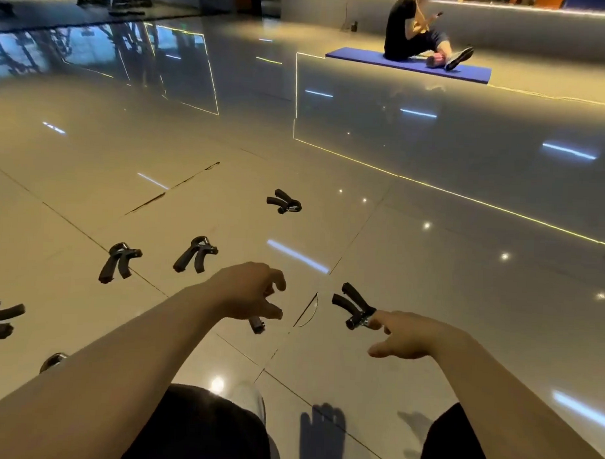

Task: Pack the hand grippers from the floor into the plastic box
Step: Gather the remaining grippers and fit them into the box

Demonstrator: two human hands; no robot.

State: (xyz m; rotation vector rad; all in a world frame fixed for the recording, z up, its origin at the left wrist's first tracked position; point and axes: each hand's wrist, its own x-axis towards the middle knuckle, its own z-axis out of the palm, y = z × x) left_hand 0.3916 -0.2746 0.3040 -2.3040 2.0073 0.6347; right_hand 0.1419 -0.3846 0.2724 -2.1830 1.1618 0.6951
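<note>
The right hand (407,336) is touching the spring end of a hand gripper (353,308) with straight fingers, not yet gripping. The left hand (254,293), fingers curled, is hovering over another gripper (256,324). More are lying scattered on the tiled floor (430,268); no plastic box is showing. They are probably light, rigid and best pinched by the rubbery handles.

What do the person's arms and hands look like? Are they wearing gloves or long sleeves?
No gloves and no long sleeves. Both forearms are bare all the way to the bottom of the picture, and the left hand and right hand are bare too. I can't see any watch, ring or bracelet. The person's legs are in dark clothing.
</note>
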